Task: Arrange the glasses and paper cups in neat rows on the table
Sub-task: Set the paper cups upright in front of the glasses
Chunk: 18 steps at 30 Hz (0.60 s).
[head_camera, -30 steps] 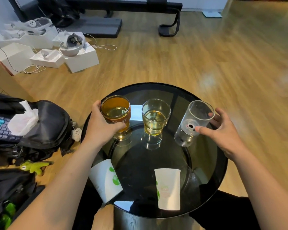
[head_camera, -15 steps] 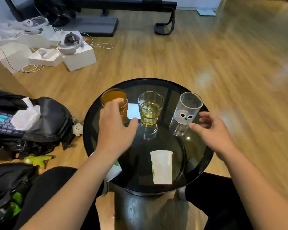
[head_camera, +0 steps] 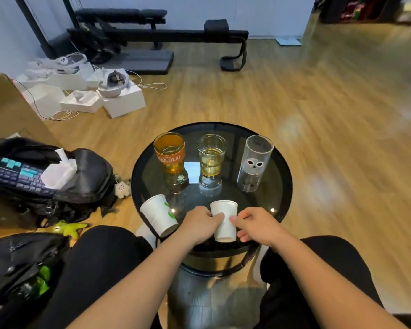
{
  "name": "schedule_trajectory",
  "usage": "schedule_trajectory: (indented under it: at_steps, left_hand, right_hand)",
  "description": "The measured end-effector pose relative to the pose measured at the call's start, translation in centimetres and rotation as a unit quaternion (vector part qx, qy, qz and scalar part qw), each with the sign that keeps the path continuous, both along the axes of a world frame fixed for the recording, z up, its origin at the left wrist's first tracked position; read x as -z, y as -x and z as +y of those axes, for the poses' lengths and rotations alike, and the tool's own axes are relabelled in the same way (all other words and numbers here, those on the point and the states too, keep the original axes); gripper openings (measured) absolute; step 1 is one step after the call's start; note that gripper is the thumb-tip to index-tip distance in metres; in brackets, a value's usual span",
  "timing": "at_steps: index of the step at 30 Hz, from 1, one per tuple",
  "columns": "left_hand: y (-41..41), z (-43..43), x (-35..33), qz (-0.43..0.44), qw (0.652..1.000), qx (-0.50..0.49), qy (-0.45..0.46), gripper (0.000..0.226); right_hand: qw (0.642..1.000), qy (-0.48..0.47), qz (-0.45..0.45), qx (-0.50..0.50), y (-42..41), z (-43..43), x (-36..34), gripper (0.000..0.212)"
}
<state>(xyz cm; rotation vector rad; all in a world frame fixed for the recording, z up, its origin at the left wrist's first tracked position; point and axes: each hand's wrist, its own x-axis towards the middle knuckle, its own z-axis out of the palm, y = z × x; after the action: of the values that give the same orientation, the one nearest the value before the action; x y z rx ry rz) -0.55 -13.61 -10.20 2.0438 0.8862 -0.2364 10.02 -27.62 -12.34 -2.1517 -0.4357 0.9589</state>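
The wooden floor (head_camera: 294,96) fills most of the view, with a black weight bench (head_camera: 157,32) at the far wall, white boxes (head_camera: 124,102) off to the far left, and an open black backpack (head_camera: 81,176) holding a keyboard (head_camera: 19,176) lying left of the hands. A round black glass table (head_camera: 280,186) stands between the person's knees. Along its far side, beyond both hands, three glasses stand upright in a row, apart from each other: an orange-labelled glass (head_camera: 169,153) of amber drink to the far left, a clear glass (head_camera: 211,157) of yellow drink straight ahead, and a tall clear glass with a face print (head_camera: 255,160) to the far right. Just left of the left hand (head_camera: 199,225), a white paper cup with a green mark (head_camera: 158,216) stands at the near left edge of the table, apart from the fingers. Between the two hands a second white paper cup (head_camera: 224,220) stands upright near the table's front edge. The left grip is curled against this cup's left side, thumb and fingers touching it. The right hand (head_camera: 256,225) meets the cup's right side with its thumb, the other fingers loosely bent beside it, so the cup is pinched between the two hands.
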Motion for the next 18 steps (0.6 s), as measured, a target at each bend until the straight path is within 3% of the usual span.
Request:
schedule_trajectory:
  at_steps: [6, 10, 18]
  left_hand:
    - [0.5, 0.0, -0.4, -0.025, 0.997, -0.032, 0.064, 0.036]
    - [0.6, -0.1, -0.9, -0.044, 0.994, -0.056, 0.076, 0.039]
    - [0.3, 0.1, 0.2, -0.051, 0.994, -0.057, 0.082, 0.023]
  right_hand:
    - [0.999, -0.033, 0.026, -0.01, 0.1, 0.2, 0.0, 0.034]
    - [0.999, -0.038, 0.026, -0.001, 0.2, 0.2, -0.7, 0.039]
    - [0.999, -0.04, -0.004, -0.006, 0.3, 0.1, -0.8, 0.032]
